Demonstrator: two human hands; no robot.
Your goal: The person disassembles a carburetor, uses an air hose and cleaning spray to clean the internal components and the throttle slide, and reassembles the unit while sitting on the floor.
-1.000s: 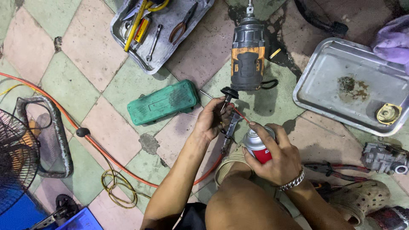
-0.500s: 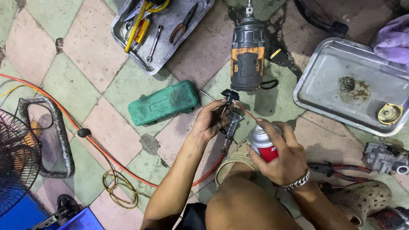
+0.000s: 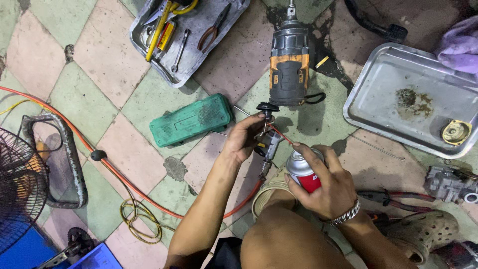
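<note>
My left hand (image 3: 244,137) grips a small metal part (image 3: 267,144) with a black round cap on top, held over the tiled floor. My right hand (image 3: 328,182) holds a red and silver spray can (image 3: 302,171), index finger on its nozzle. A thin red straw runs from the nozzle to the metal part. A steel bracelet circles my right wrist. My knee fills the bottom middle of the view.
A black and orange power drill (image 3: 289,67) lies ahead, a green case (image 3: 191,119) to its left. A tool tray (image 3: 186,32) sits at top left, a steel tray (image 3: 413,99) with a brass part at right. An orange cable (image 3: 107,164), a fan (image 3: 20,189), pliers (image 3: 386,197) and a sandal (image 3: 423,234) surround me.
The spray can has shifted slightly toward the metal part, and my right index finger now rests on the nozzle. My left hand keeps the part almost still.
</note>
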